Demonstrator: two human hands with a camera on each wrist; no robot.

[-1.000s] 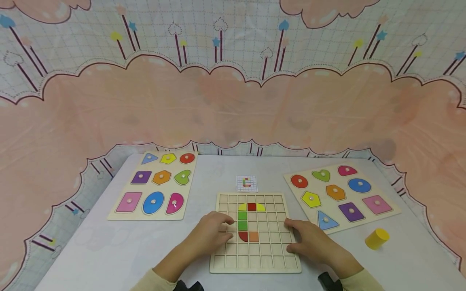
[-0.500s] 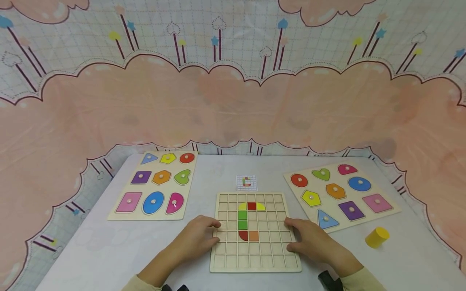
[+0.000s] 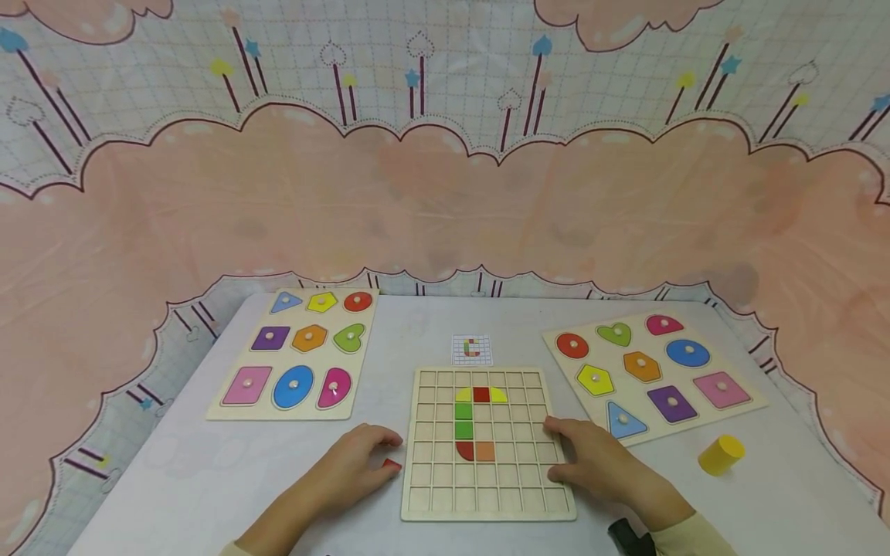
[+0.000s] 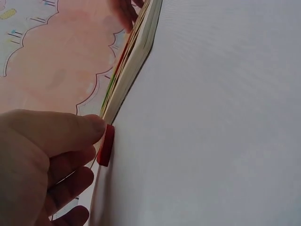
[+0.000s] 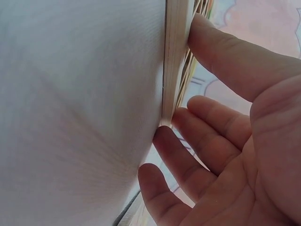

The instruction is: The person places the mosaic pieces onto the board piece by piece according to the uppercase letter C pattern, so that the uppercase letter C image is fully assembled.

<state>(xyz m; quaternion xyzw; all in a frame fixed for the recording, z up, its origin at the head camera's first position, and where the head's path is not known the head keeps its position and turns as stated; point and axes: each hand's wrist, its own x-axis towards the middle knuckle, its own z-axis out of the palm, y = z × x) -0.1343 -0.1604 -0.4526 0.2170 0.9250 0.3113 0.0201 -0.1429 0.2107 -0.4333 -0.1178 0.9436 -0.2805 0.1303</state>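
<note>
A square wooden grid board [image 3: 490, 502] lies in the middle, with red, yellow, green and orange pieces set in its cells. My left hand [image 3: 358, 467] is just left of the board, apart from it. Its thumb and index fingertip pinch a small red block [image 4: 106, 145]; the block's full shape is hidden. My right hand [image 3: 598, 459] rests at the board's right edge, with the thumb and fingertips touching its side. In the right wrist view the fingers [image 5: 188, 150] are spread and slightly bent along the board's edge.
A small pattern card [image 3: 471, 350] lies behind the board. Two knob-puzzle boards flank it, a left one [image 3: 306, 394] and a right one [image 3: 556, 363]. A yellow cylinder [image 3: 720, 455] stands at the right on the white table [image 3: 167, 479].
My left hand has moved left from over the board to beside it, and a red block now shows at its fingertips. My right hand has stayed in place.
</note>
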